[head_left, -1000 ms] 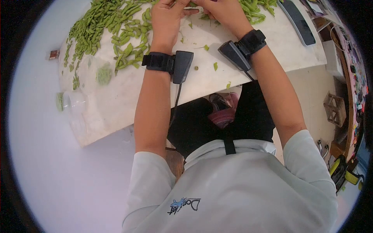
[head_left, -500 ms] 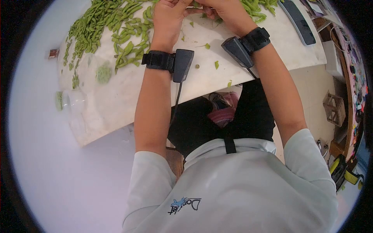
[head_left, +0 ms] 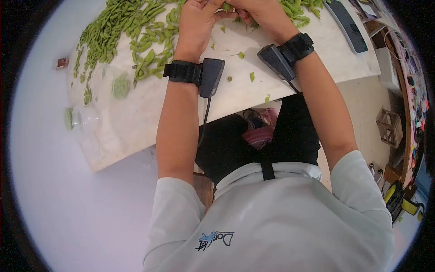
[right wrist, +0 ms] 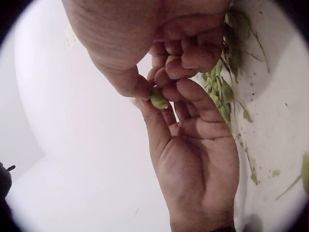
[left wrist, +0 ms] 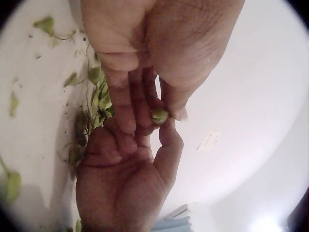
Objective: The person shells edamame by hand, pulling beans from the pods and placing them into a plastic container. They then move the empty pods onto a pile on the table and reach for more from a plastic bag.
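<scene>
Both hands meet at the top of the head view over the table. Between their fingertips is a green soybean pod (left wrist: 159,116), seen nearly end-on in the left wrist view. My left hand (head_left: 195,25) pinches the pod (right wrist: 158,98) from one side with thumb and fingers. From the other side, my right hand (head_left: 267,18) holds it between thumb and index finger, its remaining fingers curled in. In the right wrist view the left hand (right wrist: 193,154) shows its palm. Much of the pod is hidden by the fingers.
A large heap of green pods (head_left: 106,38) spreads left of the hands on the white table (head_left: 140,113). More pods (head_left: 297,16) lie beyond the right hand. A clear plastic bottle (head_left: 88,119) lies at the left edge, a phone (head_left: 348,26) at the right. Leaf scraps (head_left: 252,77) dot the tabletop.
The right hand has shifted slightly right and its fingers have drawn in. More green now shows between the fingertips in the head view. The pods on the table look unchanged.
</scene>
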Demonstrator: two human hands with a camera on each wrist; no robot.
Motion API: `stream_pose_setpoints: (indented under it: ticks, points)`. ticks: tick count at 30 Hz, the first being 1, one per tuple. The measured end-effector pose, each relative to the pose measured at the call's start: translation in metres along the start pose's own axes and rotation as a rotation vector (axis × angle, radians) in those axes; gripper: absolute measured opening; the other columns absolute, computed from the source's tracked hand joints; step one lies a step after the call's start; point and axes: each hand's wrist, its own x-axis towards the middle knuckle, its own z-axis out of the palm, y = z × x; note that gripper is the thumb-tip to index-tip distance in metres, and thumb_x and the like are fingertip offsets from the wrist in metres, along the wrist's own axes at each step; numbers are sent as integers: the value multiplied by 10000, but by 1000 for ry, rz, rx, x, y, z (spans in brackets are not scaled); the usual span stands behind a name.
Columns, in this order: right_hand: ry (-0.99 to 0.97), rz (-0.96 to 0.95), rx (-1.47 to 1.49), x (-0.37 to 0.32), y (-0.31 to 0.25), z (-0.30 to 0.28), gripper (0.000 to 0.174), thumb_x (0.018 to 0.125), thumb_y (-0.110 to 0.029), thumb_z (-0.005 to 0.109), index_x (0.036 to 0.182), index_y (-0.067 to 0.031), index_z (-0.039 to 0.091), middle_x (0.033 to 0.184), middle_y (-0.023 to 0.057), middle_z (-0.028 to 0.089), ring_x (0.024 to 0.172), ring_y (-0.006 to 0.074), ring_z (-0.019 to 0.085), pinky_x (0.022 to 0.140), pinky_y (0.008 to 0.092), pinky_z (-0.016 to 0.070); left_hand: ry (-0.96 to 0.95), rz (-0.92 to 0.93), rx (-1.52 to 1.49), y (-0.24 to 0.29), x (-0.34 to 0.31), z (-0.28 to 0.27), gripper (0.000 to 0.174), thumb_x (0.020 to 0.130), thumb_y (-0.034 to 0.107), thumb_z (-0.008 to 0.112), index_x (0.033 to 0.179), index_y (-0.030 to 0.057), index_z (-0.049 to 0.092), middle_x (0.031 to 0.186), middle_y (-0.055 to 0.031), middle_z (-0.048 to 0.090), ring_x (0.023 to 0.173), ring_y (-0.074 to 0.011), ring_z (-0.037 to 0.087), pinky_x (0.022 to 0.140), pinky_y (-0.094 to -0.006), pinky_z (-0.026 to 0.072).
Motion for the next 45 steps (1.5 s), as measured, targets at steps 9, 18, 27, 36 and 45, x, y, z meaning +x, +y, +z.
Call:
stream_pose_setpoints:
  ticks: [9,18,27,36,45]
  points:
    - [34,-60,-31,0,0,3,168,921,-183,621,898,-18,632,635,-6,574,507,43,490,481,204,402,-10,17,80,5,-2,-1,296,948,243,612,1127,9,582,963,-63,640,826,-154,646,749,-295,550]
    - [56,-31,-47,-1,-3,4,214,929,-160,602,1043,19,632,691,-4,594,540,45,502,500,206,418,67,11,105,2,-1,2,259,947,192,612,1118,-1,588,946,-64,645,798,-142,630,718,-276,530]
    - [60,0,-44,0,-3,5,206,928,-152,599,1020,23,655,710,-3,609,558,46,502,515,204,422,85,41,126,-1,0,-1,280,941,173,621,1150,-12,592,934,-56,642,778,-123,602,717,-265,509]
    - [49,54,33,-1,0,5,208,953,-231,579,875,-46,636,678,-30,555,574,56,470,551,216,403,108,123,204,-2,0,-4,321,934,174,633,1187,-22,597,906,-36,637,764,-104,574,692,-259,479]
    - [-36,59,181,1,7,1,212,955,-249,580,874,-61,631,698,-30,560,603,56,488,579,214,400,126,95,194,0,-1,0,315,928,174,642,1174,-19,603,935,-34,642,776,-100,575,703,-250,476]
